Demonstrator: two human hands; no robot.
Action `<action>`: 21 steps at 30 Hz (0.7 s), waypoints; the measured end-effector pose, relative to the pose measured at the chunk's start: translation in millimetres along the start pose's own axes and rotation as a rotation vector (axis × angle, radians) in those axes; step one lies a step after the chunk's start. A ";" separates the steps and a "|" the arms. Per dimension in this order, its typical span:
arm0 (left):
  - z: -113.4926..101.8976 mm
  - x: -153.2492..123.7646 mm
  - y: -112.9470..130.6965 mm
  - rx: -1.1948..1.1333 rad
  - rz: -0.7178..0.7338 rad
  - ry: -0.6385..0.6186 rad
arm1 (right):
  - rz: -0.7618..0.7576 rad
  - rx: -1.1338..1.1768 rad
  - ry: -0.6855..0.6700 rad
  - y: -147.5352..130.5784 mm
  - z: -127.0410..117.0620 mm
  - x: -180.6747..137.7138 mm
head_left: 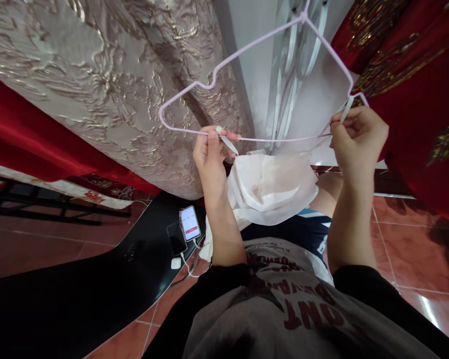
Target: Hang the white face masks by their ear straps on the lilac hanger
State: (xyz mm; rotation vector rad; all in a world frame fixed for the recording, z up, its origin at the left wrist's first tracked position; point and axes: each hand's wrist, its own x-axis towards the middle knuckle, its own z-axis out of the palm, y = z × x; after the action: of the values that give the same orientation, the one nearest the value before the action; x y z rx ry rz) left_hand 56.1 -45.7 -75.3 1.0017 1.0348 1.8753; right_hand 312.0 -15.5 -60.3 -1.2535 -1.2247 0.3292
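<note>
A thin pale-pink clothes hanger [260, 39] hangs tilted in front of me, its hook end at the top of the view. My left hand [211, 149] pinches the hanger's bottom bar and a white strap beside it. At the hanger's right end, my right hand [359, 134] is closed on another white strap [346, 108], which runs up to the notch there. Below the bar a white garment [271, 187] drapes over my lap, partly see-through. Part of the strap's path behind my right fingers is hidden.
Cream embossed fabric [108, 89] hangs at the left, and red cloth with gold trim [422, 109] at the right. More white hangers [295, 55] hang behind. On a black bench [78, 294] lie a lit phone [190, 223], a dark phone [176, 238] and a small white case [175, 263] with cables.
</note>
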 end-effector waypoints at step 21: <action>-5.5 8.7 -5.3 -0.112 0.030 -0.076 | -0.384 0.573 0.351 5.2 -22.1 31.1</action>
State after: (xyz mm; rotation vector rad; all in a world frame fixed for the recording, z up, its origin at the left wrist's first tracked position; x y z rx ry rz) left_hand 49.0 -37.7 -79.7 1.0199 0.8651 1.8825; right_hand 344.5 -1.7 -44.9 -0.5373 -0.9464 0.1499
